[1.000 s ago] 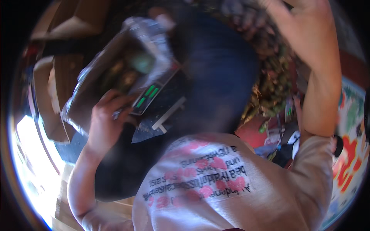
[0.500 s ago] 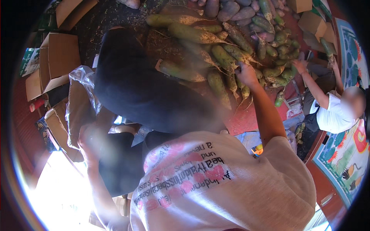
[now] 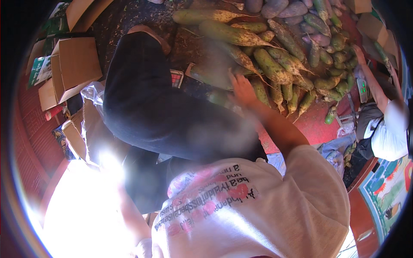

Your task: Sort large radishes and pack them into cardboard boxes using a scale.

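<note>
My right hand (image 3: 244, 89) reaches over the pile with fingers stretched out and apart, holding nothing. It is nearest to a long green radish (image 3: 209, 76) lying at its left, partly blurred, and to an upright green radish (image 3: 260, 91) at its right. Just beyond lie more long green radishes (image 3: 273, 66) with pale, dirty root tips. My left hand (image 3: 111, 165) is low on the left beside a cardboard box lined with clear plastic (image 3: 92, 92). Strong glare washes out its fingers, so I cannot see whether it holds anything.
My bent leg (image 3: 150, 103) in dark trousers lies between my hands. Purple roots (image 3: 292, 9) are heaped at the far right. Open cardboard boxes (image 3: 77, 64) stand at the left. At the right, a co-worker's arm (image 3: 371, 73) extends toward smaller green radishes, near a lit green display (image 3: 362, 87).
My right hand has left the radish tips it was touching and moved left, its fingers now spread. My view has shifted, so the pile sits further right. My left hand has sunk into glare.
</note>
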`<state>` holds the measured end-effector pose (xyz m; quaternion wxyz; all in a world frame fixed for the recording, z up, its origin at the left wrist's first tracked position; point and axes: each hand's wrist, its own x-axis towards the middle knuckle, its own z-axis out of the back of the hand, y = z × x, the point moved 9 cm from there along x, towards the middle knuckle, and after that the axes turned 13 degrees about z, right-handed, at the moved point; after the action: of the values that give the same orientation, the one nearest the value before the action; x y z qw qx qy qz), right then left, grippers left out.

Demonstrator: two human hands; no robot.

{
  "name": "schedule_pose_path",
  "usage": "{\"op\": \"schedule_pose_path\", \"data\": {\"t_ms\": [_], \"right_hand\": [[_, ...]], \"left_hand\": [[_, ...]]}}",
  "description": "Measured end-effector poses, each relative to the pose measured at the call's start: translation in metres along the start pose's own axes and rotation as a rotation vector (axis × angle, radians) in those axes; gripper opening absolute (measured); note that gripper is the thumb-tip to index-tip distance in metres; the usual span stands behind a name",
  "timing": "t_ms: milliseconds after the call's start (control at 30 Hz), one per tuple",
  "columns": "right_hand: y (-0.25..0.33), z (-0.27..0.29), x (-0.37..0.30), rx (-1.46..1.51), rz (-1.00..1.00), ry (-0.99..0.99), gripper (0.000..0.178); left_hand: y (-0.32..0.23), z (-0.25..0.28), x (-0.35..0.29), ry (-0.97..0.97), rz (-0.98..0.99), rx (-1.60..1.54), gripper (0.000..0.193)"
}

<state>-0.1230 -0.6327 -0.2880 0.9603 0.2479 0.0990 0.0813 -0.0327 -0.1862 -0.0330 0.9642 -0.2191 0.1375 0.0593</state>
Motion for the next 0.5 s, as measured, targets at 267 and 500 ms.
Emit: {"op": "schedule_pose_path", "data": {"t_ms": [267, 500], "right_hand": [[0.002, -0.081, 0.066, -0.257, 0.042, 0.320, 0.097], [-0.017, -0.065, 0.069, 0.197, -0.238, 0.677, 0.093]], "left_hand": [[0.019, 0.002, 0.003, -0.067, 0.060, 0.021, 0.019], [0.014, 0.016, 0.002, -0.138, 0.034, 0.056, 0.019]]}}
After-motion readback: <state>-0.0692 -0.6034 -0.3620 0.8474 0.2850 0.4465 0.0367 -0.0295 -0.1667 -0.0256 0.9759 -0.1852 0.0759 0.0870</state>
